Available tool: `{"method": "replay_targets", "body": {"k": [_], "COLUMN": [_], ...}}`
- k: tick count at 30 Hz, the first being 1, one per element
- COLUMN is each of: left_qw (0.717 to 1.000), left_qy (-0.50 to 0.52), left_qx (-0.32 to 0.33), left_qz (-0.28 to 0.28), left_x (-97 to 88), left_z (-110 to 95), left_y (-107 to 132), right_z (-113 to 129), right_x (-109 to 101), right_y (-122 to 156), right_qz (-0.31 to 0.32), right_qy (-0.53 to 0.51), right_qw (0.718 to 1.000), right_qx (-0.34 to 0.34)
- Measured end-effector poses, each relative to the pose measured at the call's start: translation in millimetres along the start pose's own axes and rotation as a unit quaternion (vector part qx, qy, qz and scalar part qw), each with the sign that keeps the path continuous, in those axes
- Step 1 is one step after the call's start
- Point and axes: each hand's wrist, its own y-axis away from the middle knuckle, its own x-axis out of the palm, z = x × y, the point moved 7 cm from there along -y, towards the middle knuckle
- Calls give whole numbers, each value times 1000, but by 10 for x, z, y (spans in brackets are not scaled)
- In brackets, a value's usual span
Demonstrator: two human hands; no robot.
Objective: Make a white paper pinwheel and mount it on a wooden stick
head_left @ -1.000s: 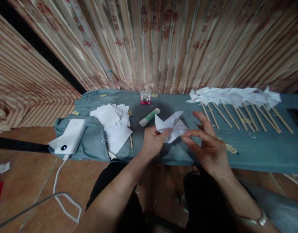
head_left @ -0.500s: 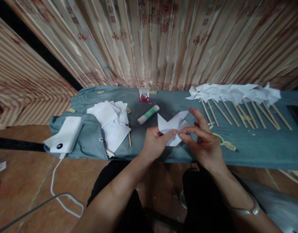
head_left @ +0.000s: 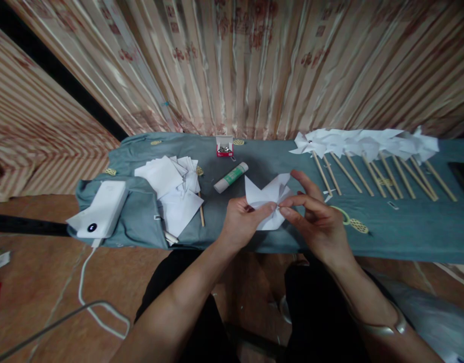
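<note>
A white paper pinwheel (head_left: 267, 194) with folded blades is held over the cloth by my left hand (head_left: 241, 219), its thumb pressed near the pinwheel's centre. The fingertips of my right hand (head_left: 318, 222) are pinched at that centre around a small shiny thumbtack (head_left: 278, 205), mostly hidden by the fingers. Just behind the pinwheel lies a glue stick (head_left: 230, 177) with a green and white label. A small red box (head_left: 224, 150) with its lid up holds shiny metal tacks.
To the left, cut paper sheets (head_left: 163, 176) lie piled over a wooden stick (head_left: 202, 214), near a white power bank (head_left: 109, 209) with a cable. At the right, several paper pinwheels (head_left: 368, 143) on wooden sticks lie in a row. A pleated curtain (head_left: 232, 65) hangs behind.
The pinwheel has tilted slightly, and a shiny spot shows at its centre. My right hand's fingers have shifted a little there; my left hand stays almost still.
</note>
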Motion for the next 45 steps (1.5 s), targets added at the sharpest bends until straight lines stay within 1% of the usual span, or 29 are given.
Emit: {"method": "replay_targets", "body": {"k": [7, 14, 22, 29, 45], "left_qw": [1000, 1000, 999, 1000, 1000], "left_qy": [-16, -6, -21, -8, -3], "left_qx": [6, 0, 19, 4, 4], "left_qz": [-4, -8, -18, -24, -22], "left_x": [-20, -9, -22, -23, -27], "left_z": [-3, -7, -21, 1, 2], "left_y": [2, 6, 6, 8, 14], "right_z": [-9, -30, -21, -19, -10], "right_x": [5, 16, 35, 38, 50], "right_y": [1, 9, 12, 14, 21], "right_qz": [2, 6, 11, 5, 7], "right_qy": [-13, -19, -14, -9, -3], "right_qw": [1000, 1000, 999, 1000, 1000], "right_qx": [7, 20, 27, 23, 14]}}
